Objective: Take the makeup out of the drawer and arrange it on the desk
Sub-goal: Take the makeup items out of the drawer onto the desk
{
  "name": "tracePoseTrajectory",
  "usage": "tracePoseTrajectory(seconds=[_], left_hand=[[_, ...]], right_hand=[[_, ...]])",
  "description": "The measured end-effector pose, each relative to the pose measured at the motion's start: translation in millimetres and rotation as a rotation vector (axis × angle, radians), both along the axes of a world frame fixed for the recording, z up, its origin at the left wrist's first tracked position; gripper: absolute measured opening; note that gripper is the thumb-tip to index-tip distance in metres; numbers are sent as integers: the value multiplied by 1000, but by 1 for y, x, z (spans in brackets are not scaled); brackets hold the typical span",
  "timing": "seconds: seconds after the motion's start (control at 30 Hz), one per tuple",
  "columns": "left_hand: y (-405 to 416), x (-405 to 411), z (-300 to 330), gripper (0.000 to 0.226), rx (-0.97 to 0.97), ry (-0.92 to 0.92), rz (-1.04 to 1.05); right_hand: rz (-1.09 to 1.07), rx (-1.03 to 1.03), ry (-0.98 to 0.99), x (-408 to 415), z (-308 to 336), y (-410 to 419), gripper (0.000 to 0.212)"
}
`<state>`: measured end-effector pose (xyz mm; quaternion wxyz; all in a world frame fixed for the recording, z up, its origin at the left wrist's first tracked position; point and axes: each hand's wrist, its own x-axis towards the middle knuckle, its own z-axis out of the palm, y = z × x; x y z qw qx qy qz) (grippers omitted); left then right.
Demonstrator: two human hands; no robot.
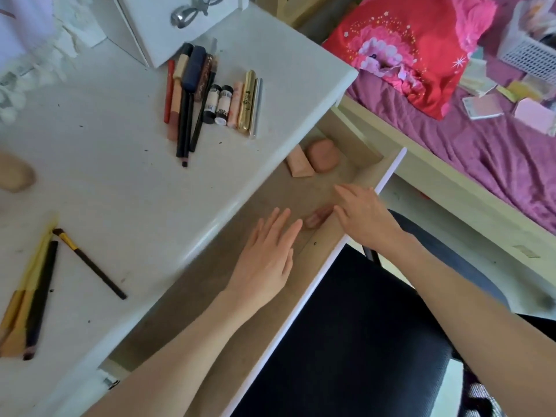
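The drawer (365, 171) under the white desk (120, 182) stands pulled out. On its brown floor lie a small pinkish tube (316, 218), a wedge sponge (298, 162) and a rounded sponge (323, 155). My left hand (267, 260) hovers flat over the drawer floor with straight fingers, just left of the tube. My right hand (361, 215) reaches in from the right, fingers extended, with the thumb touching the tube's right end. On the desk lies a row of pencils, lipsticks and tubes (207, 97).
Several brushes and pencils (33, 296) lie at the desk's left front, with a beige sponge (15, 174) at the left edge. A white box with a metal handle (180, 22) stands at the back. A black chair (361, 341) sits below the drawer. A bed with purple sheets (481, 145) is on the right.
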<state>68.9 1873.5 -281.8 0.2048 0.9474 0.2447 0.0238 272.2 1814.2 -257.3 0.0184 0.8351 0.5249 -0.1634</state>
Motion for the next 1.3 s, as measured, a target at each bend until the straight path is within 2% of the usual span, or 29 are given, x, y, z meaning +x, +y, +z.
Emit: tracePoseTrajectory(seconds=[0.13,0.3,0.37,0.47,0.63,0.77,0.87,0.9,0.97,1.03,1.1,1.2,1.3], left_hand=[[5,28,-30,50,-114,66,37],[11,64,-56,45,-249,45,88],[12,79,-65,42,-267,44,103],[15,93,-76,39,-248,58,128],[19,98,-90,25,-223,37,223],[20,97,-90,26,-238,7,257],[21,88,-81,23,-363,-37,294],[21,84,-76,21,-388,-56,296],[18,74,-64,15,-414,-140,292],[14,64,-50,12,-430,-179,289],[10,54,-37,10,-429,-202,287],[9,42,-9,3,-410,-310,303],[15,32,26,14,-287,-482,357]], right_hand=[[8,-54,-152,28,-9,20,34],[-25,-127,-150,50,-28,55,33],[-53,-121,-87,55,-38,67,37],[-95,-66,35,65,-52,83,56],[-271,17,351,78,-72,105,70],[-383,64,356,75,-78,110,75],[-466,-8,418,70,-77,103,96],[-497,-1,445,68,-75,100,97],[-538,67,470,65,-70,95,81],[-520,141,409,61,-60,91,57],[-507,199,365,54,-49,85,44],[-603,308,383,36,-29,71,42],[-702,456,501,11,-7,53,46]])
